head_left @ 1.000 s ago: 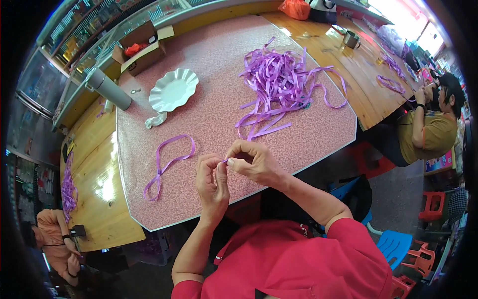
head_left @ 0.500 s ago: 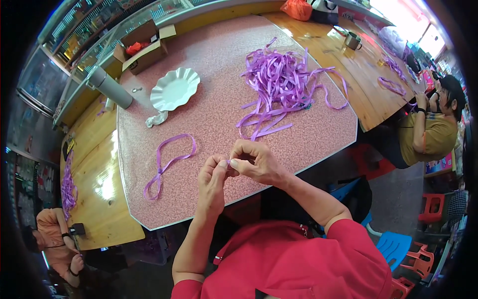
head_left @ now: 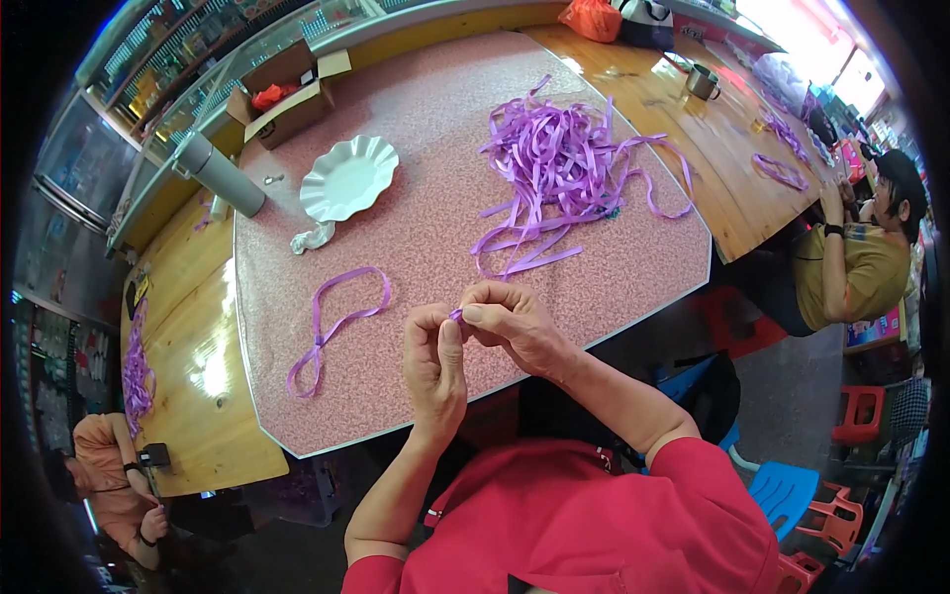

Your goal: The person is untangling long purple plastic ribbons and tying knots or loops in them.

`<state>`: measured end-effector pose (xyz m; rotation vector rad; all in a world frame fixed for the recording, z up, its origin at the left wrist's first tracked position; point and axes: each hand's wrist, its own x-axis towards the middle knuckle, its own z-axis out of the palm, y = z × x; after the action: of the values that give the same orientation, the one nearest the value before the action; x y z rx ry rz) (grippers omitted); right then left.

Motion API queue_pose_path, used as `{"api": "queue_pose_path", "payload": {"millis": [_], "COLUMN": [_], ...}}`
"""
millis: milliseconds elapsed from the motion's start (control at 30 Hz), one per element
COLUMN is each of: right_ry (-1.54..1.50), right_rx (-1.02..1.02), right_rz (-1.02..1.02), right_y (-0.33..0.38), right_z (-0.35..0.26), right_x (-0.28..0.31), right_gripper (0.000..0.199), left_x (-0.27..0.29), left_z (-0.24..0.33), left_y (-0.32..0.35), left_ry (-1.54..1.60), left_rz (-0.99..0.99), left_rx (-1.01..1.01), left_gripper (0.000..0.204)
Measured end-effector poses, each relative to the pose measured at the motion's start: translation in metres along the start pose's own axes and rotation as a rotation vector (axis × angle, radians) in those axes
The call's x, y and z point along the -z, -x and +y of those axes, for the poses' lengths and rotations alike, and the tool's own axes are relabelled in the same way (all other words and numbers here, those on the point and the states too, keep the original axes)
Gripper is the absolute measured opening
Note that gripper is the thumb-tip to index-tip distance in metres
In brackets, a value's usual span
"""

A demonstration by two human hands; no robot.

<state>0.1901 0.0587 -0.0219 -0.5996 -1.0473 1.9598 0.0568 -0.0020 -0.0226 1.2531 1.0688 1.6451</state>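
My left hand (head_left: pixel 431 361) and my right hand (head_left: pixel 510 322) meet above the near edge of the pink speckled tabletop (head_left: pixel 416 238). Both pinch a small bit of purple ribbon (head_left: pixel 456 315) between thumbs and fingertips; most of that piece is hidden by my fingers. A looped purple ribbon with a crossing near its lower end (head_left: pixel 319 340) lies flat to the left of my hands. Beyond my right hand rests a large tangled heap of purple ribbons (head_left: pixel 554 158), with strands trailing toward my fingers.
A white scalloped plate (head_left: pixel 348 178), crumpled tissue (head_left: pixel 313 238), grey flask (head_left: pixel 220 175) and open cardboard box (head_left: pixel 287 104) stand far left. A metal mug (head_left: pixel 703 81) is at the right. Two people, one in orange (head_left: pixel 109 475) and one in mustard (head_left: pixel 856 267), sit at wooden side tables.
My left hand has shifted slightly right and turned, its thumb now more upright. More of the purple ribbon shows between my fingertips. The loop and the heap lie as before.
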Motion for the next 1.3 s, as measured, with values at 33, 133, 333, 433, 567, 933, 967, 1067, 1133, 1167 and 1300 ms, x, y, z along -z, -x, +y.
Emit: {"api": "queue_pose_path", "payload": {"millis": [33, 133, 333, 433, 567, 933, 967, 1067, 1133, 1167, 1300], "right_ry": [0.0, 0.087, 0.193, 0.199, 0.044, 0.056, 0.169, 0.496, 0.703, 0.762, 0.538], "right_rx": [0.0, 0.039, 0.068, 0.034, -0.045, -0.06, 0.026, 0.325, 0.541, 0.569, 0.313], "right_rz": [0.0, 0.011, 0.033, 0.107, 0.147, 0.186, 0.201, 0.216, 0.208, 0.194, 0.18], "right_y": [0.0, 0.002, 0.005, 0.006, 0.003, -0.001, -0.001, -0.006, -0.007, -0.006, -0.002], "right_z": [0.0, -0.003, -0.008, -0.01, -0.013, -0.012, -0.01, 0.002, 0.003, -0.001, -0.003], "right_x": [0.0, -0.002, -0.005, -0.008, -0.012, -0.009, -0.011, -0.003, -0.002, -0.005, -0.004], "right_gripper": [0.014, 0.016, 0.018, 0.02, 0.016, 0.012, 0.011, 0.01, 0.009, 0.008, 0.009], "left_x": [-0.002, -0.004, 0.012, 0.017, 0.02, 0.016, 0.015, 0.011, 0.013, 0.014, 0.017], "left_z": [0.0, -0.002, -0.007, -0.006, -0.003, 0.006, 0.01, 0.022, 0.024, 0.022, 0.012], "left_y": [0.0, -0.002, -0.017, -0.024, -0.028, -0.028, -0.027, -0.026, -0.025, -0.025, -0.025], "left_ry": [0.0, -0.09, -0.703, -0.841, -0.971, -0.749, -0.624, -0.481, -0.468, -0.473, -0.648], "left_rz": [0.0, 0.101, 0.082, 0.082, 0.074, 0.071, 0.066, 0.044, 0.028, 0.025, 0.026], "left_rx": [0.0, -0.083, -0.647, -0.726, -0.795, -0.448, -0.309, -0.142, -0.113, -0.119, -0.308], "left_gripper": [0.013, 0.012, 0.031, 0.031, 0.032, 0.018, 0.016, 0.013, 0.012, 0.013, 0.017]}}
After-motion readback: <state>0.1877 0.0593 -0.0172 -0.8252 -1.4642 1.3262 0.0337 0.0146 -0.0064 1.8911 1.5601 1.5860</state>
